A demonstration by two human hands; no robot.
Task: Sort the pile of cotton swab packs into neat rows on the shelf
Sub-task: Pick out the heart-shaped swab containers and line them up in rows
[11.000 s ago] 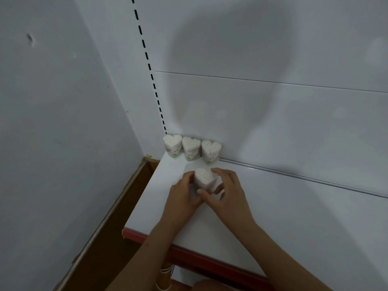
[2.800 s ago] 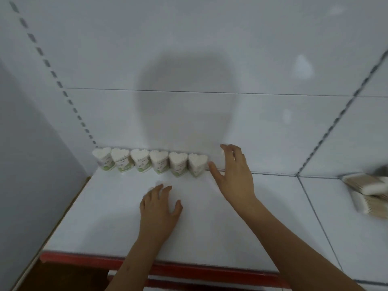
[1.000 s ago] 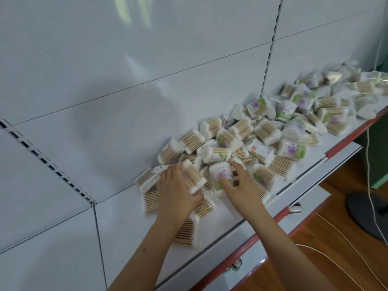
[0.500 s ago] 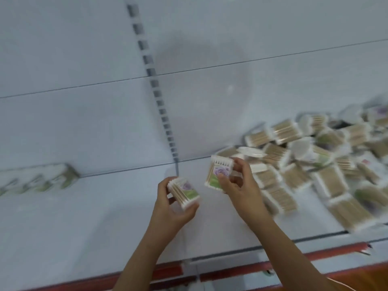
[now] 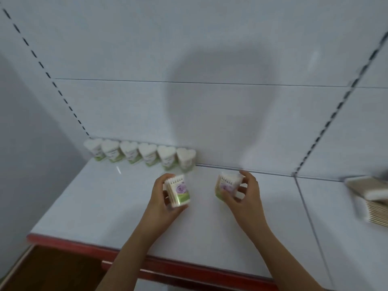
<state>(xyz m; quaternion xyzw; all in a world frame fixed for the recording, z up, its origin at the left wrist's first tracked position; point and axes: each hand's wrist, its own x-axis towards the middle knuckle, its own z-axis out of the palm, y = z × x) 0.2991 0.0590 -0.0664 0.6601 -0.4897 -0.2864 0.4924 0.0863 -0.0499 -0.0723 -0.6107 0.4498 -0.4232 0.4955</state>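
At the far left, a row of six heart-shaped packs [image 5: 140, 154] stands upright against the back panel [image 5: 210, 112] of the white shelf [image 5: 94, 206], side by side and touching or nearly so, starting at the left corner. In front of the row's right end, the left hand [image 5: 162, 203] holds a cotton swab pack [image 5: 178, 193] above the shelf, its fingers [image 5: 159, 183] curled round the pack's sides; the pack shows a purple flower and a green band, swab tips upward. Just to the right and apart from it, the right hand [image 5: 244, 196] grips a second pack [image 5: 227, 185] with the same print, fingers wrapped over its top and far side. At the far right edge, blurred packs from the pile [image 5: 371, 198] lie on the next shelf section. A red strip [image 5: 189, 267] edges the shelf front.
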